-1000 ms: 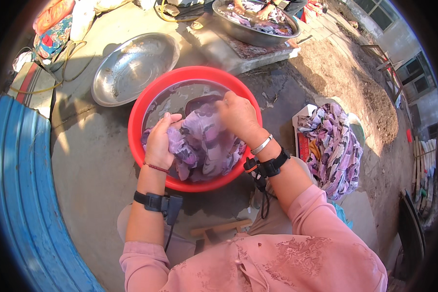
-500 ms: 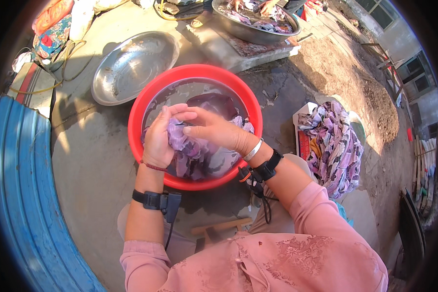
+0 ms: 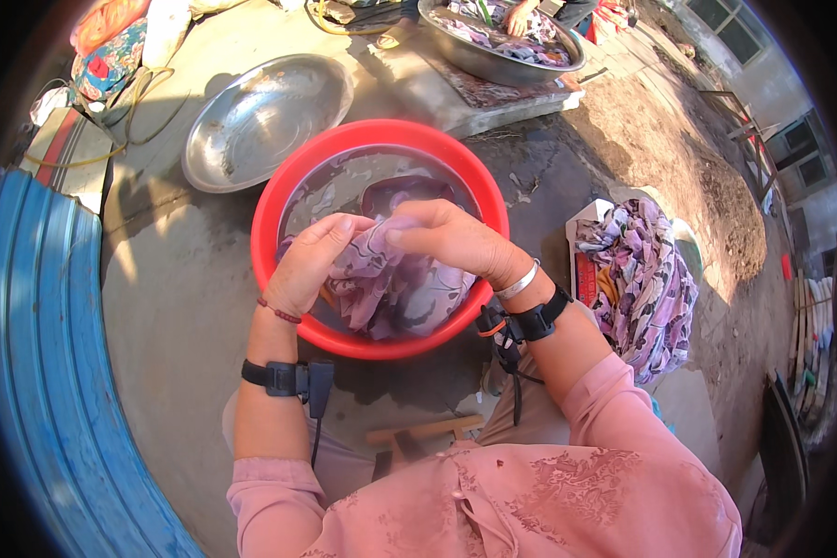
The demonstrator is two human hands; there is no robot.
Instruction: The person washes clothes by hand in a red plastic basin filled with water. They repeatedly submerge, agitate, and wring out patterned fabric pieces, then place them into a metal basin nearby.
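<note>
Two hands [image 3: 312,265] [image 3: 465,246] parted, one held cloth [image 3: 367,265]

"What colour is the plastic washbasin [image 3: 381,349]?"
"Bright red. The wet fabric [image 3: 381,290] is lilac, printed with dark grey blotches."
"And the shirt [image 3: 530,502]?"
"Pink, with a deeper rose motif."
"The corrugated sheet [image 3: 51,353]?"
"Blue. The beaded bracelet [image 3: 279,311] is dark red, the bangle [image 3: 521,282] silver."

Here's the left hand [image 3: 305,270] and the right hand [image 3: 470,244], both gripping the patterned cloth [image 3: 372,279] over the red basin [image 3: 381,133], lower folds down in the water! Steel bowl [image 3: 265,121] beyond, cloth heap [image 3: 649,288] off right, another person's hand [image 3: 519,19] at a tub [image 3: 493,63].
</note>
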